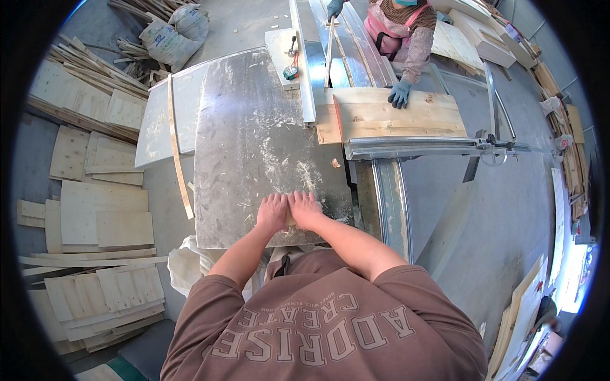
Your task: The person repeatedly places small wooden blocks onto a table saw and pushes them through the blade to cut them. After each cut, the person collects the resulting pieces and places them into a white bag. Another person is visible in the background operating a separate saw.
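Note:
Side by side near the front edge of a grey metal saw table [235, 159], my left hand [273, 213] and my right hand [305, 209] rest with fingers curled down. A narrow pale sliver, perhaps wood, shows between them; the hands hide the rest of whatever they hold. Sawdust and chips are scattered beyond my fingers. Farther off, a pale wooden panel [406, 114] lies against a metal crossbar [413, 147], beside an upright red piece [337, 117]. A co-worker's gloved hand [399, 94] presses on that panel, and the other glove [335, 7] touches a thin wood strip [330, 54].
A long metal fence [304, 70] runs away from me, beside a board [279, 57] with a small tool on it. One thin strip [176, 140] lies across the table's left side. Stacked panels [105, 213] and a white sack [168, 38] stand left.

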A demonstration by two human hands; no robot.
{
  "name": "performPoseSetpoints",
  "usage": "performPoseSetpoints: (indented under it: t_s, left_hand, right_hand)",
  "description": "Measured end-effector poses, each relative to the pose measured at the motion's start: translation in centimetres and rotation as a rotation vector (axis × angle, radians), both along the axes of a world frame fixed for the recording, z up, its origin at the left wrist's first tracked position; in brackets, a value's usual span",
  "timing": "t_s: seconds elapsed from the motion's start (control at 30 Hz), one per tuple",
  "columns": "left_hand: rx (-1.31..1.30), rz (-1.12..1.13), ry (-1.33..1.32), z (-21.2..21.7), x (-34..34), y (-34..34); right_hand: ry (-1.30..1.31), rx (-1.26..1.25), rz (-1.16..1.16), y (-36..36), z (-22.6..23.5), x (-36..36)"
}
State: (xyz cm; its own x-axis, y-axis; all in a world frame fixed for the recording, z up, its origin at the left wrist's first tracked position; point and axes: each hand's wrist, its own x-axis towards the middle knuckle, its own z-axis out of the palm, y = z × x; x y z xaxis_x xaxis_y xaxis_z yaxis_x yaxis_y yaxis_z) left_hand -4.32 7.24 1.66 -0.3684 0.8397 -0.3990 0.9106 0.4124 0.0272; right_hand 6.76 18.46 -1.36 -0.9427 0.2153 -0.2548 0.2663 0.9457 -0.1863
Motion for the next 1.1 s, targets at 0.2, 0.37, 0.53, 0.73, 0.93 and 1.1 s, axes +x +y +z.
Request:
performPoseSetpoints:
  t_s: [0.2,0.37,0.53,0.73,0.93,1.1]
  left_hand:
    - [0.011,-0.003,0.004,-0.1,0.0,-0.2]
    - [0.005,0.000,0.000,0.3,0.0,0.1]
    - [0.014,0.005,-0.004,0.1,-0.1,0.0]
    - [0.031,-0.003,0.015,0.8,0.3,0.4]
    - [0.032,0.008,0.025,-0.5,0.1,-0.4]
    - [0.001,0.007,0.009,0.5,0.1,0.0]
  right_hand:
    - [-0.014,-0.005,0.011,0.0,0.3,0.0]
    - [-0.013,-0.020,0.007,0.1,0.4,0.1]
    - [-0.017,-0.041,0.008,0.2,0.5,-0.1]
    - [0.035,-0.015,0.004,0.3,-0.2,0.3]
    - [0.444,-0.178,-0.143,0.1,2.1,4.5]
    - [0.291,0.023,-0.850,1.2,0.6,8.4]
